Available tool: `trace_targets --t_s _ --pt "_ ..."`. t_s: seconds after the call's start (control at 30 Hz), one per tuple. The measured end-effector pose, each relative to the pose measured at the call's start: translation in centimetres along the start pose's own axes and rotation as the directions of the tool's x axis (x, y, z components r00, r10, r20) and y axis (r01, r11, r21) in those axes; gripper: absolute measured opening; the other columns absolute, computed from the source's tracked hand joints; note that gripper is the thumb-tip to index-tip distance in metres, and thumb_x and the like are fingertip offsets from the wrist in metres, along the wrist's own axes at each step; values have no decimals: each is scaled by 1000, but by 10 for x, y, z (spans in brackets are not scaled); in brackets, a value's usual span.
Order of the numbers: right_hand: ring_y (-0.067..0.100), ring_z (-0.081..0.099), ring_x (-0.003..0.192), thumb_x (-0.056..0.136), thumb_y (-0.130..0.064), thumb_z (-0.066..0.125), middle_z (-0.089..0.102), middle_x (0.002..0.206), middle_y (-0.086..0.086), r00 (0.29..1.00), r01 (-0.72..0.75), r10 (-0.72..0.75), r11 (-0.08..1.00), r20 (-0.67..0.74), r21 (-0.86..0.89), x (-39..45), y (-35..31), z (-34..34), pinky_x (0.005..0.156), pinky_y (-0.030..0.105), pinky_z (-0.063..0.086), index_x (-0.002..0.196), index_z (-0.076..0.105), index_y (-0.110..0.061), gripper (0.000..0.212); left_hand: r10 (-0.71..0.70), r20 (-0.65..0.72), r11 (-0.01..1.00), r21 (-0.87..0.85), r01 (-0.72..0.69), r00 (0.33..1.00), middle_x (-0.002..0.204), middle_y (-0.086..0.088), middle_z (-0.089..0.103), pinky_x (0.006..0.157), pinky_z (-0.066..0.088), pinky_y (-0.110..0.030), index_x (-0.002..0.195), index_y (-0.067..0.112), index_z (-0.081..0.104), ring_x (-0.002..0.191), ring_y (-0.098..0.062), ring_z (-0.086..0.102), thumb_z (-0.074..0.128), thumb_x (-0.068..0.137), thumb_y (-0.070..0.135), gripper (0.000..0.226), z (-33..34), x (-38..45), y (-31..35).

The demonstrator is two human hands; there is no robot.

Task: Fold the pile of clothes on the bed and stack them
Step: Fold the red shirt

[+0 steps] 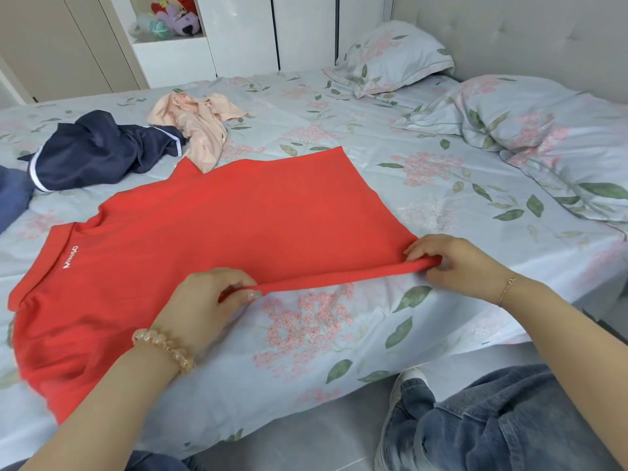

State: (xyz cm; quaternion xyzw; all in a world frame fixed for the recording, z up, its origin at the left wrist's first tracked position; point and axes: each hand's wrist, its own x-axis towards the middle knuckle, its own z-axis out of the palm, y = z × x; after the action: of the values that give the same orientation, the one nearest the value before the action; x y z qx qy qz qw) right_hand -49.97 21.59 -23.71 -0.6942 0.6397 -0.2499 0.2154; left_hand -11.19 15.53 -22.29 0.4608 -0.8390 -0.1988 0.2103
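Two hands pinching a red shirt's near edge

Left hand (207, 300) and right hand (452, 261) each pinch the rolled edge of the red shirt (210, 226), spread mid-bed (424, 185); at 11 o'clock lie navy shorts (98, 154), perhaps, and a peach garment (200, 127).

bead bracelet (165, 348), thin chain bracelet (507, 287), blue jeans (503, 426).

A bed (339, 107) in a pale blue sheet with pink flowers and green leaves fills the room beyond the grip. Two matching pillows (390, 56) lie far right of the grip, against a padded grey headboard (509, 32). Far beyond the grip stand white wardrobe doors (244, 32) and beige ones (61, 42); an open shelf (166, 28) between them holds plush toys (176, 18). Below the grip, grey floor (323, 430). Light is soft and even.
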Motion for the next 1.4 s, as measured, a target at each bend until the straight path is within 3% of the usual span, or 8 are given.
trace_targets --t_s 0.17,0.33,0.5,0.73,0.93,1.1,1.23,1.4 --pt "19 61 78 83 -5 74 69 85 4 997 -49 57 991 -58 126 11 0 -5 77 34 50 86 73 -8 5 -10 -53 994 -110 4 999 79 19 70 72 43 -13 79 37 70 79 -1 63 70 87 19 19 -15 21 0" --pt "8 65 81 87 -14 71 72 87 4 953 -37 225 752 -203 658 50 -7 -22 81 15 52 93 68 2 17 -143 -61 962 -243 124 988 82 -2 73 85 49 -34 82 28 75 78 -14 61 72 85 26 5 -35 61 -19" --pt "4 59 60 92 -20 66 67 66 -5 909 -28 312 705 -275 708 119 -11 -7 63 18 50 80 61 -15 14 -249 3 932 -272 240 968 90 -9 75 95 50 -42 84 21 76 86 -20 66 73 84 23 3 -38 105 -45" --pt "20 55 81 95 -40 57 61 88 2 887 -257 312 946 -342 196 183 24 22 73 32 43 90 55 -19 22 -301 21 932 -206 299 953 89 -12 73 88 49 -36 83 20 75 83 -21 64 74 83 25 6 -11 140 -77" --pt "29 56 90 96 -49 51 59 92 3 891 -353 258 911 -374 -214 188 31 29 68 33 34 98 57 -15 34 -292 -36 952 -107 287 956 77 -3 67 67 40 -16 85 15 74 70 -12 55 77 80 23 9 4 156 -88" --pt "34 53 111 97 -39 49 55 123 13 913 -328 131 798 -387 -506 178 9 31 83 41 43 125 51 -10 40 -194 -127 906 357 228 973 116 -7 55 92 43 -44 116 19 61 109 -29 51 72 84 28 35 11 154 -66" --pt "26 29 144 102 -34 42 29 158 10 984 89 -154 860 -90 -503 170 -29 48 117 37 22 146 42 -13 48 35 -122 911 411 18 992 141 -3 45 102 35 -44 134 25 51 130 -25 41 55 92 39 44 36 150 -21" --pt "8 -10 149 99 -60 21 -10 163 -11 969 93 24 887 247 -452 156 -20 67 122 34 -6 155 3 -36 64 -239 314 862 504 52 919 158 11 -24 118 -10 -50 150 43 -11 147 -10 -19 15 91 70 70 67 139 -30"
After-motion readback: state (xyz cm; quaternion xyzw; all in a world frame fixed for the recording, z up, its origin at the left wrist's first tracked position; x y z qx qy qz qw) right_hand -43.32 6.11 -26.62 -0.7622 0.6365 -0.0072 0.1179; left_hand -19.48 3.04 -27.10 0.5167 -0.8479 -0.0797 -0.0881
